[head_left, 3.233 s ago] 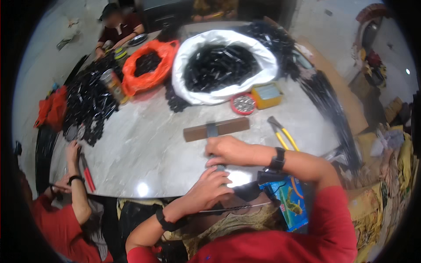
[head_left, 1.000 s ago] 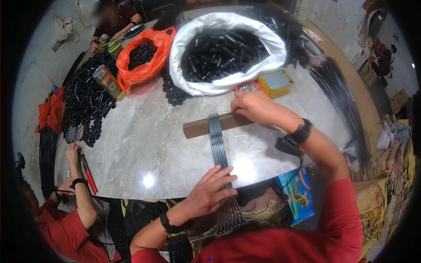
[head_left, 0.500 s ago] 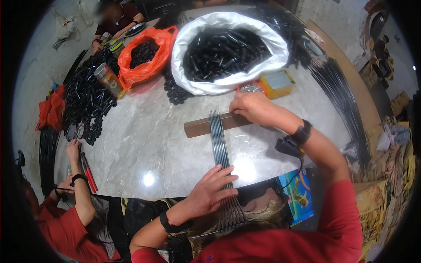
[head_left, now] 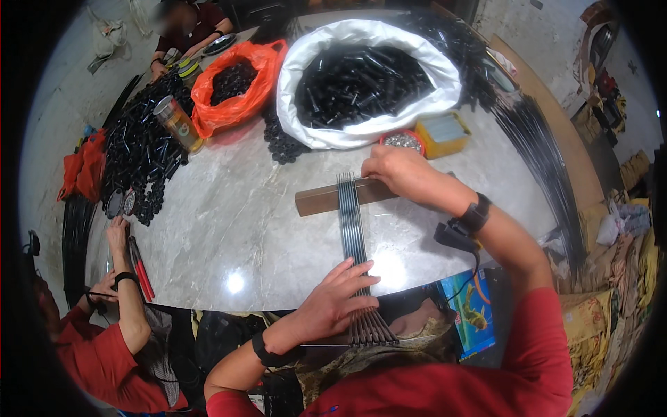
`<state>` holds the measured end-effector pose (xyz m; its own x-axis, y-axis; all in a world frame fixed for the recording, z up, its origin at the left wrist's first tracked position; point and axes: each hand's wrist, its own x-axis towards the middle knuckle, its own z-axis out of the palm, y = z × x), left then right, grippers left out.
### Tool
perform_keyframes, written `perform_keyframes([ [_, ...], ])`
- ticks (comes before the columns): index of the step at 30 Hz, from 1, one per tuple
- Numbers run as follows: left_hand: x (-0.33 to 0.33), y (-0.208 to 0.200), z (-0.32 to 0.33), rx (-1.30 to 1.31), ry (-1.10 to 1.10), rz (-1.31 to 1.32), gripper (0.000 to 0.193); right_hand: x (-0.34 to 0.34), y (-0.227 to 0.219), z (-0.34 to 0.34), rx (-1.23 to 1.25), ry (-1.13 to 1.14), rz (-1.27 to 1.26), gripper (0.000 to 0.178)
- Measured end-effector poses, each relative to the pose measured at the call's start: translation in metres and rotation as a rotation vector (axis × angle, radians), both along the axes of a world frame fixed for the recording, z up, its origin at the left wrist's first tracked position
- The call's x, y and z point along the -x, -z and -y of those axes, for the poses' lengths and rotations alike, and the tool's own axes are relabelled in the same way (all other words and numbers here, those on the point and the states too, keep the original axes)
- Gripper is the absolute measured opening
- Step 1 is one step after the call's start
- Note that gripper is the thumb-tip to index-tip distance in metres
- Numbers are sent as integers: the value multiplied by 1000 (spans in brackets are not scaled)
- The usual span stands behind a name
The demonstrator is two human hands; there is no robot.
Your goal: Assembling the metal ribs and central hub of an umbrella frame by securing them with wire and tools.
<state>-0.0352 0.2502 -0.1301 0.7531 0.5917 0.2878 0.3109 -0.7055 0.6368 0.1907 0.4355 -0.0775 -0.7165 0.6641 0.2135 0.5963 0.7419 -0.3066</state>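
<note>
A row of thin metal rods (head_left: 351, 226) lies side by side across a brown bar (head_left: 316, 201) on the table. Their far ends stick out a little past the bar; the near ends fan out over the table edge and look darker and thicker. My left hand (head_left: 338, 299) lies over the rods near that edge, fingers stretched out on top, thumb hidden. My right hand (head_left: 396, 167) is at the right of the rods' far ends, above the bar, fingertips pinched together. What they hold, if anything, is too small to tell. Just behind it sits a red bowl (head_left: 404, 141) of small silvery pieces.
A yellow box (head_left: 442, 135) stands beside a white sack (head_left: 445, 76) full of black tubes. An orange bag (head_left: 201, 115), a jar (head_left: 177, 124) and heaped black parts (head_left: 139, 139) lie left. Red-handled pliers (head_left: 141, 270) are near a co-worker (head_left: 132, 326). Dark rods (head_left: 538, 160) line the right.
The view has shifted slightly. My right hand stays pinched near the rods' far ends, and my left hand keeps its place on them. The rods' near ends sit slightly higher in the picture.
</note>
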Motion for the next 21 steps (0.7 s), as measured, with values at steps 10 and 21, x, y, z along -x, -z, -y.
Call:
perform_keyframes([
  [10,-2,3,0,19,-19,20,23,6,12,0,-60,-19,-63,13],
  [21,2,-1,-1,47,-6,-2,22,8,10,0,-65,-41,-114,12],
])
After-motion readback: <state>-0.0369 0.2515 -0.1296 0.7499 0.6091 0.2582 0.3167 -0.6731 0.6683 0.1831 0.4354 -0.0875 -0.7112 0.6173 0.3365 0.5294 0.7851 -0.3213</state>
